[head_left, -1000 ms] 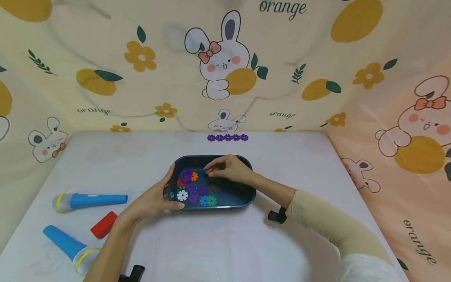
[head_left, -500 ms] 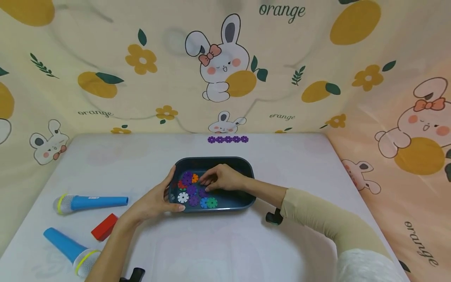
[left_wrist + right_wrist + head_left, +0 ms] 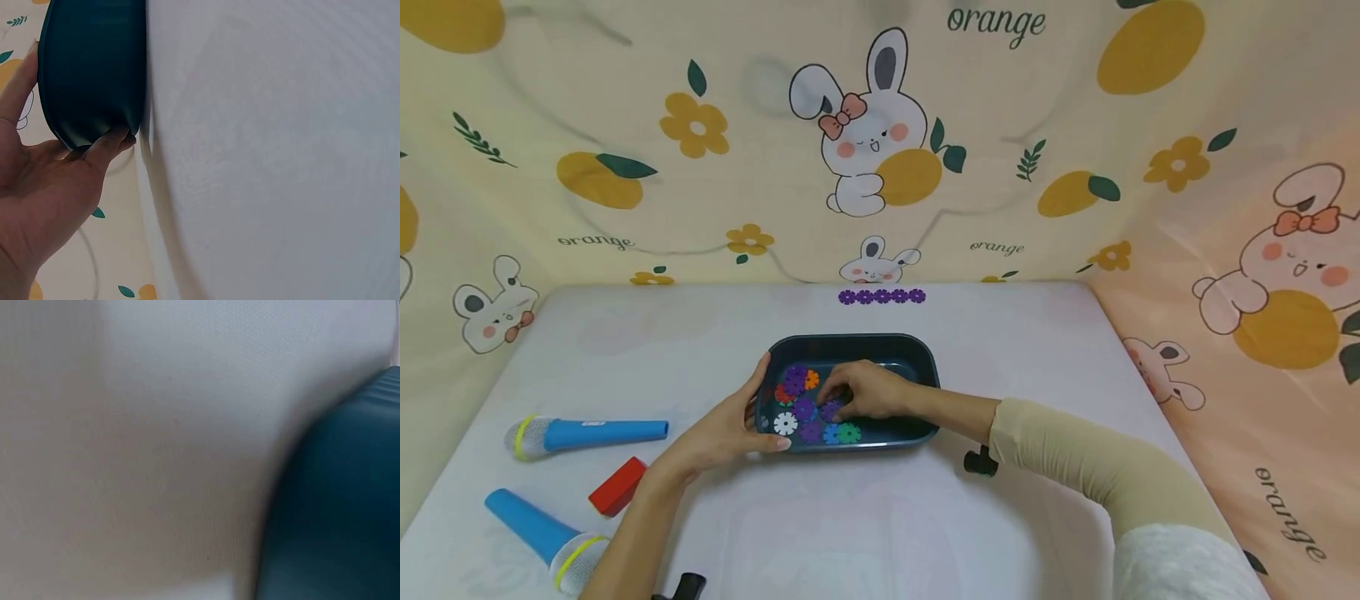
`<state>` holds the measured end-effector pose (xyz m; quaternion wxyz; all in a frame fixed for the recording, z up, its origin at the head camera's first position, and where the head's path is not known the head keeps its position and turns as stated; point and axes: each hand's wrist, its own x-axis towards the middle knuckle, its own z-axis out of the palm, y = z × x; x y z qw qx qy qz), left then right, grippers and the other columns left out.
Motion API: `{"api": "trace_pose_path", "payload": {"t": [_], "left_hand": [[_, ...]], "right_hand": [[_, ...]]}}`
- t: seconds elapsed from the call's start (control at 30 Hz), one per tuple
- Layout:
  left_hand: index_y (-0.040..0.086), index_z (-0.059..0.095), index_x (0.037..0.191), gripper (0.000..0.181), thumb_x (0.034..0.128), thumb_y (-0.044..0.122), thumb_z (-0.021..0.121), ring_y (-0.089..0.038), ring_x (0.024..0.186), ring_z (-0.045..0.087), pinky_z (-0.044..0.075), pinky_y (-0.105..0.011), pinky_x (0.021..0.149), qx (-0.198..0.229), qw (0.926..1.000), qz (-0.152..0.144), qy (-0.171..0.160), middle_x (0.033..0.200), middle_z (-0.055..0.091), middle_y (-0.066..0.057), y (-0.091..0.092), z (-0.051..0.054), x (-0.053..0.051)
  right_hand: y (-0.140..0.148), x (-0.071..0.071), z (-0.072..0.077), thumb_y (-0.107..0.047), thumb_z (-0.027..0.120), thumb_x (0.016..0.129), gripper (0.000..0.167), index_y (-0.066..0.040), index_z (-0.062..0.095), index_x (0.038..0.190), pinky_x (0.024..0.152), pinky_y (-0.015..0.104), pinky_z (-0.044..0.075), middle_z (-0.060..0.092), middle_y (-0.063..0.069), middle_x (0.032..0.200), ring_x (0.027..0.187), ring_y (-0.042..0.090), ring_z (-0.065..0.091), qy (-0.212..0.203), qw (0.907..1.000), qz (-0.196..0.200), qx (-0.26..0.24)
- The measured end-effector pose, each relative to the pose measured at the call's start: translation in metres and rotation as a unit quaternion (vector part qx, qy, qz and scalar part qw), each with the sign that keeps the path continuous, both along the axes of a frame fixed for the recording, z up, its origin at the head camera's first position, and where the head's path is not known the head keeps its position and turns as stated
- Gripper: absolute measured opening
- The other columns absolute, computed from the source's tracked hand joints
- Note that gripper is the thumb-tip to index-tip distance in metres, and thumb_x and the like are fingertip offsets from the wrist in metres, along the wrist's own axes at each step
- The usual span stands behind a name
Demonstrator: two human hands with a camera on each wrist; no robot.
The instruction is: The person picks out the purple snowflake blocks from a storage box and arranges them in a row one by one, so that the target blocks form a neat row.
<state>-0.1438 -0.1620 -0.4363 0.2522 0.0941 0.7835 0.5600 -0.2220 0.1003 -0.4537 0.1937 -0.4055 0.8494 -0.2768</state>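
Observation:
The dark blue tray [image 3: 895,435] stands on the white table with several notched plastic snowflake discs in its left half. My left hand [image 3: 726,429] grips the tray's left end, thumb over the front rim and fingers along the left side; the left wrist view shows this hand [image 3: 56,181] against the tray's outer wall [image 3: 94,69]. Inside the tray, my right hand [image 3: 872,392] has its thumb and curled fingertips at a purple snowflake disc [image 3: 830,411], pinching it. Around it lie a white disc [image 3: 786,423], a green disc [image 3: 848,433] and an orange disc [image 3: 812,380].
A row of several purple discs [image 3: 882,297] lies near the table's back edge. To the left are a blue microphone [image 3: 602,432], a second blue microphone [image 3: 535,517] and a red block [image 3: 617,487]. The right wrist view shows only table cloth and the tray's side [image 3: 337,506].
My right hand has moved left and toward me within the tray, down to the purple disc, and its fingers have come around it. My left hand keeps its grip on the tray.

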Motion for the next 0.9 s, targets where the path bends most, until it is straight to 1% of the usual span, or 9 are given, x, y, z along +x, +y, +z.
{"api": "trace_pose_path", "payload": {"t": [0.2,0.33,0.5,0.6,0.7,0.77,0.9], "left_hand": [[0.033,-0.006,0.159,0.121,0.0804,0.019,0.085,-0.039,0.145,0.027,0.027,-0.051,0.115,-0.002,1.0000,0.003,-0.001,0.165,0.005,-0.017,-0.001,-0.001,0.000],[0.032,-0.006,0.160,0.121,0.0806,0.018,0.084,-0.039,0.144,0.027,0.027,-0.051,0.115,0.000,1.0000,0.004,0.001,0.165,0.005,-0.017,-0.001,-0.002,0.000],[0.032,-0.006,0.160,0.120,0.0810,0.019,0.084,-0.040,0.147,0.021,0.022,-0.052,0.117,0.003,1.0000,0.003,0.002,0.165,0.003,-0.017,0.000,-0.003,0.001],[0.032,-0.006,0.160,0.120,0.0813,0.019,0.084,-0.040,0.147,0.022,0.023,-0.051,0.117,0.002,1.0000,0.002,0.004,0.165,0.003,-0.017,0.000,-0.004,0.001],[0.032,-0.006,0.160,0.119,0.0813,0.020,0.084,-0.041,0.146,0.023,0.024,-0.051,0.116,-0.004,1.0000,0.002,0.006,0.165,0.004,-0.016,0.000,-0.004,0.001],[0.032,-0.005,0.160,0.119,0.0812,0.020,0.084,-0.041,0.146,0.024,0.025,-0.051,0.116,-0.006,1.0000,0.001,0.006,0.165,0.005,-0.017,0.000,-0.003,0.001],[0.032,-0.005,0.160,0.120,0.0808,0.020,0.084,-0.040,0.145,0.026,0.024,-0.051,0.116,-0.009,0.9999,0.000,0.009,0.165,0.007,-0.017,0.000,-0.002,0.000]], "right_hand": [[-0.001,0.000,-0.002,-0.015,0.083,0.083,0.023,-0.016,0.076,0.105,0.080,0.017,0.050,0.061,-0.004,0.100,0.090,0.007,0.058,0.022,0.9996,-0.002,-0.017],[-0.001,-0.001,-0.002,-0.013,0.081,0.083,0.022,-0.016,0.076,0.105,0.077,0.017,0.051,0.062,-0.004,0.098,0.086,0.007,0.058,0.022,0.9992,-0.018,-0.028],[0.001,-0.006,-0.001,-0.014,0.078,0.088,0.021,-0.015,0.076,0.108,0.074,0.018,0.053,0.071,-0.005,0.098,0.081,0.005,0.062,-0.008,0.9975,-0.051,-0.048],[0.002,-0.008,0.003,-0.017,0.077,0.088,0.023,-0.013,0.076,0.111,0.074,0.019,0.054,0.073,-0.003,0.100,0.079,0.005,0.063,-0.031,0.9948,-0.075,-0.061],[0.005,-0.009,0.009,-0.019,0.077,0.088,0.025,-0.012,0.076,0.112,0.074,0.020,0.055,0.073,-0.001,0.102,0.079,0.006,0.063,-0.040,0.9914,-0.097,-0.079],[0.008,-0.010,0.013,-0.018,0.077,0.088,0.027,-0.011,0.076,0.114,0.076,0.021,0.054,0.073,0.000,0.105,0.082,0.007,0.064,-0.043,0.9892,-0.104,-0.094],[0.014,-0.013,0.022,-0.016,0.076,0.089,0.030,-0.008,0.074,0.119,0.075,0.022,0.055,0.073,0.001,0.106,0.083,0.008,0.064,-0.044,0.9857,-0.106,-0.124]]}}
